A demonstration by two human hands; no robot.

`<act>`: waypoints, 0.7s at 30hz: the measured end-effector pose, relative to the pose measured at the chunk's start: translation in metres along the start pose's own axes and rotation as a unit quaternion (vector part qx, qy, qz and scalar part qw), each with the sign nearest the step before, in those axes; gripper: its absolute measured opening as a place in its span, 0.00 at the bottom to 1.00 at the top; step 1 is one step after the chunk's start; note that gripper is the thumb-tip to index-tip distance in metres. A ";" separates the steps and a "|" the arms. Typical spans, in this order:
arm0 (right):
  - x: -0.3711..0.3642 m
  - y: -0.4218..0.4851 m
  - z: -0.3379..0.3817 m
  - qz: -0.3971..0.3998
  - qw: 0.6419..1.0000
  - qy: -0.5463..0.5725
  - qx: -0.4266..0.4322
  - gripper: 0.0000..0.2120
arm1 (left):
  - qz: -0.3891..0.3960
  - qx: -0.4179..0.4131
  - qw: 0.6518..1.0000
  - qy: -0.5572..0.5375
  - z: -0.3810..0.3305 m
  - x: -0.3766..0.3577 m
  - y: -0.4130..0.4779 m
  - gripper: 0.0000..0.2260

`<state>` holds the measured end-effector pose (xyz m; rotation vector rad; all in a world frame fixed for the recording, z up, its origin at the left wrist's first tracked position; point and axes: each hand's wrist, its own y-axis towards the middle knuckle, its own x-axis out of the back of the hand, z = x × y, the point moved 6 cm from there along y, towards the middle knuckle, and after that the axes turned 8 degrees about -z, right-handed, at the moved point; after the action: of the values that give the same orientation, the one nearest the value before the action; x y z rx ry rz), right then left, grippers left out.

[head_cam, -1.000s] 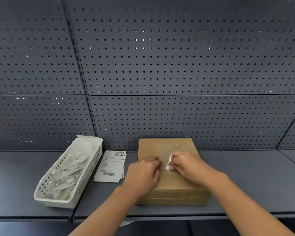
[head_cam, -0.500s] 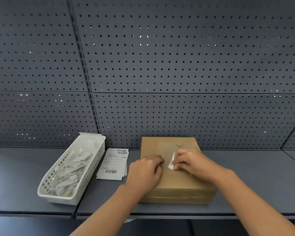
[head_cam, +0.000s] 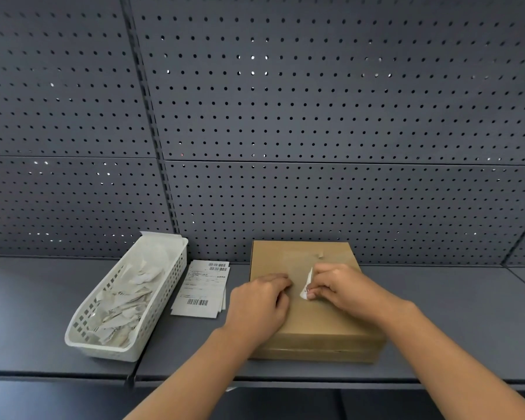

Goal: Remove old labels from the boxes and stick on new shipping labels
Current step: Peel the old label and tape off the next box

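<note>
A flat brown cardboard box [head_cam: 312, 325] lies on the grey shelf in front of me. My right hand [head_cam: 343, 287] pinches a small white scrap of old label [head_cam: 306, 286] that stands up from the box top. My left hand [head_cam: 259, 304] rests fingers-down on the box's left part, pressing it. A pale patch and a small torn bit [head_cam: 320, 255] show on the box top behind my hands. A small stack of new shipping labels [head_cam: 202, 287] with barcodes lies flat just left of the box.
A white slotted plastic basket [head_cam: 82, 344] holding several torn label scraps stands left of the label stack. A dark pegboard wall [head_cam: 285, 116] rises right behind the box. The shelf's front edge [head_cam: 315, 378] runs just below the box.
My hands stay on the box; the right hand keeps pinching the white scrap with hardly any movement. The view has shifted slightly.
</note>
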<state>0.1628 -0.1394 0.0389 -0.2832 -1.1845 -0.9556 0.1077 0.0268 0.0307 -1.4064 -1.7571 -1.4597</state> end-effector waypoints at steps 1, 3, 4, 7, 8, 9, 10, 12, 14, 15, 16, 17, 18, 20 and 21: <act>0.000 0.000 0.000 0.000 1.000 -0.002 0.002 0.07 | -0.002 0.002 1.000 -0.003 0.000 0.000 0.000 0.16; 0.001 -0.001 0.000 0.001 1.000 -0.001 0.007 0.07 | -0.006 0.007 1.000 -0.007 0.000 -0.001 0.000 0.16; 0.002 -0.001 -0.001 0.003 1.000 0.005 0.007 0.07 | -0.007 0.008 1.000 -0.008 0.001 -0.001 0.000 0.16; 0.007 0.001 0.003 0.012 1.000 0.018 0.016 0.07 | -0.008 0.010 1.000 -0.007 0.001 -0.002 -0.001 0.16; 0.009 0.001 0.006 0.017 1.000 0.018 0.019 0.07 | -0.008 0.010 1.000 -0.009 0.001 -0.002 -0.001 0.16; 0.011 0.001 0.008 0.021 0.999 0.016 0.020 0.07 | -0.008 0.010 1.000 -0.010 0.001 -0.001 -0.001 0.16; 0.012 0.001 0.007 0.024 0.999 0.015 0.018 0.07 | -0.007 0.010 1.000 -0.010 0.001 -0.001 -0.001 0.16; 0.010 0.001 0.005 0.024 1.000 0.012 0.015 0.07 | -0.005 0.010 1.000 -0.010 0.001 -0.001 0.000 0.16; 0.007 0.000 0.003 0.018 1.000 0.003 0.018 0.07 | -0.005 0.011 1.000 -0.011 0.001 0.000 0.000 0.16; 0.005 0.000 0.002 0.016 1.000 -0.001 0.020 0.07 | -0.005 0.011 1.000 -0.010 0.001 -0.001 0.000 0.16; 0.003 -0.001 0.001 0.014 1.000 -0.007 0.019 0.07 | -0.004 0.011 1.000 -0.008 0.001 -0.001 -0.001 0.17; 0.002 -0.001 0.000 0.009 1.000 -0.014 0.022 0.07 | -0.002 0.011 1.000 -0.007 0.002 -0.002 -0.001 0.17; 0.001 -0.002 0.001 0.002 0.999 -0.025 0.025 0.07 | -0.001 0.011 1.000 -0.006 0.001 -0.003 -0.001 0.17; 0.000 -0.002 0.002 -0.011 0.998 -0.053 0.039 0.08 | -0.003 0.013 1.000 -0.003 0.001 -0.002 0.000 0.17; -0.001 -0.003 0.004 -0.020 0.996 -0.067 0.046 0.09 | -0.005 0.015 1.000 -0.002 0.001 -0.002 0.000 0.16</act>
<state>0.1579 -0.1385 0.0384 -0.2537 -1.3574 -0.9246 0.1085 0.0271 0.0283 -1.3888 -1.7824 -1.4316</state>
